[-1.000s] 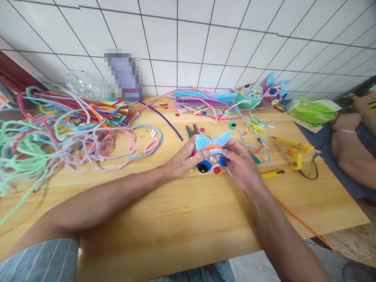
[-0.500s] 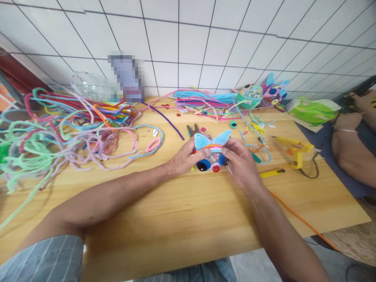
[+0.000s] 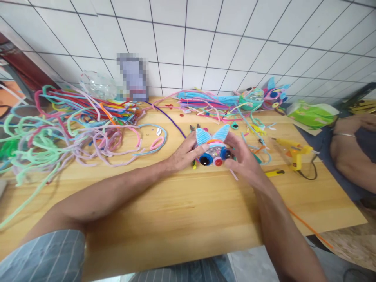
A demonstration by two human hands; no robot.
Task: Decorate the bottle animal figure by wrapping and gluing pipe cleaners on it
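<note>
In the head view, a craft animal figure (image 3: pixel 216 150) with light-blue ridged ears, a clear body, dark eyes on blue discs and a red nose is held above the table. My left hand (image 3: pixel 188 152) is closed on its left side, thumb across the front below the ear. My right hand (image 3: pixel 243 158) is spread around its right side, thumb and fingers apart close to the eye; whether the fingertips touch it is unclear. Pliers (image 3: pixel 192 128) lie partly hidden behind the figure. A thin pale pink strip (image 3: pixel 234 174) shows below it.
Loose pipe cleaners (image 3: pixel 96 145) spread over the left of the wooden table (image 3: pixel 164 219). A blue bundle (image 3: pixel 208 98) and two finished-looking figures (image 3: pixel 251 98) line the wall. At right are a yellow glue gun (image 3: pixel 296 152), a yellow cutter (image 3: pixel 274 172), a green packet (image 3: pixel 311 114) and another person's arm (image 3: pixel 349 152).
My right thumb has moved off the figure's front top and down beside the eye, and its fingers have loosened. The figure has tilted up slightly. My left hand keeps its hold.
</note>
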